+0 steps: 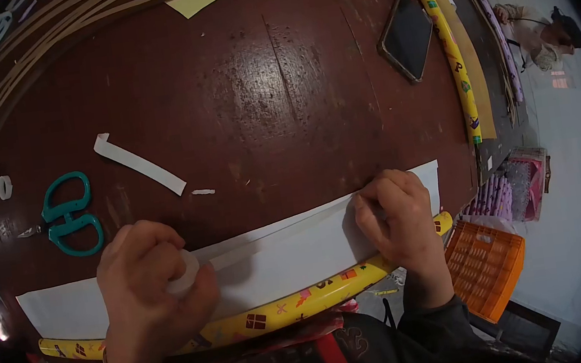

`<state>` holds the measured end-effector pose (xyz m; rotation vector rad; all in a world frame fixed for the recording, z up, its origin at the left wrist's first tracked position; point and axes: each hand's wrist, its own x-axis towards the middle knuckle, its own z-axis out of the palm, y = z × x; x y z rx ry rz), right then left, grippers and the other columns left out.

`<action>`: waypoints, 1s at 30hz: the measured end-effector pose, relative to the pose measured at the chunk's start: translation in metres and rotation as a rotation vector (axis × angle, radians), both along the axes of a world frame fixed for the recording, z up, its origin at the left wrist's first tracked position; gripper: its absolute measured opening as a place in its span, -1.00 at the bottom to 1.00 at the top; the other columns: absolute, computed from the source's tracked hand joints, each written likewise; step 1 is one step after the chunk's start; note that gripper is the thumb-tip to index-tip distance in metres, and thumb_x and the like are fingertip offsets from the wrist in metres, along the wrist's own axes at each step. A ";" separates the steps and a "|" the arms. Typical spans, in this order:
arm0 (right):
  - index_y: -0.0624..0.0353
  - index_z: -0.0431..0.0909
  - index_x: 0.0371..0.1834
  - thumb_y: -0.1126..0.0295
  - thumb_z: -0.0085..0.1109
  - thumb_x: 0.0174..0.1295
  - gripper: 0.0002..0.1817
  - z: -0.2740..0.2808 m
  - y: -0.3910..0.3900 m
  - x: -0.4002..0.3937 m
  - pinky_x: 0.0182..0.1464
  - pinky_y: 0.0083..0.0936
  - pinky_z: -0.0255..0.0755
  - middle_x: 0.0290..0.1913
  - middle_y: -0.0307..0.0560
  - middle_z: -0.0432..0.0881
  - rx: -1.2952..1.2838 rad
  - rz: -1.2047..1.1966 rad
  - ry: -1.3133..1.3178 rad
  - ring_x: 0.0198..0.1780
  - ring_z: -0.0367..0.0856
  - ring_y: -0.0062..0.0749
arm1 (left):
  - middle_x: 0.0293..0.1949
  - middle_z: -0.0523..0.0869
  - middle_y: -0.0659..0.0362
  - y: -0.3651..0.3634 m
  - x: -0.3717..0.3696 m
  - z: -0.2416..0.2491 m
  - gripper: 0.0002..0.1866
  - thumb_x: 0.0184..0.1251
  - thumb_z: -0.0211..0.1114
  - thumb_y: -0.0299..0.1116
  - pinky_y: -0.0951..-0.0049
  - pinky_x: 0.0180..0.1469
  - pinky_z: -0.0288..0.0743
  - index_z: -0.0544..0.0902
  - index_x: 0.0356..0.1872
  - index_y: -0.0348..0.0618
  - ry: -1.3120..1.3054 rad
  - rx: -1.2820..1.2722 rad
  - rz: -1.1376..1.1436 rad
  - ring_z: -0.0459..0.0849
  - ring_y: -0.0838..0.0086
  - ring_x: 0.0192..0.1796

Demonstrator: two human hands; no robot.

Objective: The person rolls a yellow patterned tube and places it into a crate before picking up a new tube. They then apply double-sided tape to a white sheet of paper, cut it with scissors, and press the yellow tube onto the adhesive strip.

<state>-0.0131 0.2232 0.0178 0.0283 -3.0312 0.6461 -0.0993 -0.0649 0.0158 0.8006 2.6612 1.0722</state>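
A long white paper strip [292, 257] lies along the near edge of the dark red table, above a rolled yellow patterned paper [305, 303]. My left hand [154, 278] is closed around a small roll of whitish tape [184, 273]. From that roll a narrow band of tape [282, 235] stretches to the right over the white paper. At its other end my right hand [398, 219] is closed, fingertips pinched near the paper's upper edge; what lies between them is hidden. Teal-handled scissors [71, 215] lie left of my left hand.
A white strip [140, 164] lies mid-left on the table [223, 103]. A phone [406, 36] and a yellow patterned roll [456, 67] are at the right. Thin brown strips [68, 20] run along the far edge. Beyond are an orange crate [486, 266] and another person [541, 38].
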 end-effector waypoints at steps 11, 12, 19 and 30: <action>0.24 0.56 -0.43 0.54 0.31 0.01 -0.89 -0.001 -0.002 0.000 -0.23 -0.28 0.40 -0.46 -0.04 0.56 0.024 -0.020 -0.001 -0.37 0.57 -0.12 | -0.39 0.57 0.12 0.002 -0.001 0.000 -0.72 -0.27 0.43 -0.47 0.29 -0.42 0.39 0.41 -0.69 -0.15 0.121 -0.033 -0.023 0.55 0.28 -0.40; 0.24 0.56 -0.43 0.54 0.31 0.01 -0.89 -0.001 -0.002 0.000 -0.23 -0.28 0.40 -0.46 -0.04 0.56 0.023 -0.019 -0.002 -0.37 0.57 -0.12 | -0.39 0.57 0.12 0.002 -0.001 0.000 -0.73 -0.27 0.44 -0.47 0.29 -0.42 0.38 0.42 -0.68 -0.16 0.118 -0.038 -0.028 0.55 0.28 -0.40; 0.24 0.55 -0.42 0.55 0.30 0.02 -0.89 -0.002 -0.002 0.002 -0.24 -0.25 0.38 -0.44 -0.01 0.55 -0.015 -0.037 -0.024 -0.36 0.55 -0.07 | -0.39 0.57 0.15 0.002 -0.002 0.000 -0.77 -0.28 0.45 -0.45 0.34 -0.44 0.36 0.51 -0.65 -0.15 0.155 -0.027 -0.034 0.54 0.33 -0.40; 0.26 0.51 -0.43 0.58 0.29 0.05 -0.88 -0.001 -0.005 0.002 -0.29 -0.24 0.34 -0.47 -0.02 0.49 -0.019 -0.072 -0.039 -0.40 0.48 -0.10 | -0.34 0.58 0.12 0.003 0.001 0.000 -0.73 -0.32 0.45 -0.45 0.27 -0.38 0.40 0.46 -0.67 -0.16 0.200 -0.126 -0.049 0.55 0.29 -0.36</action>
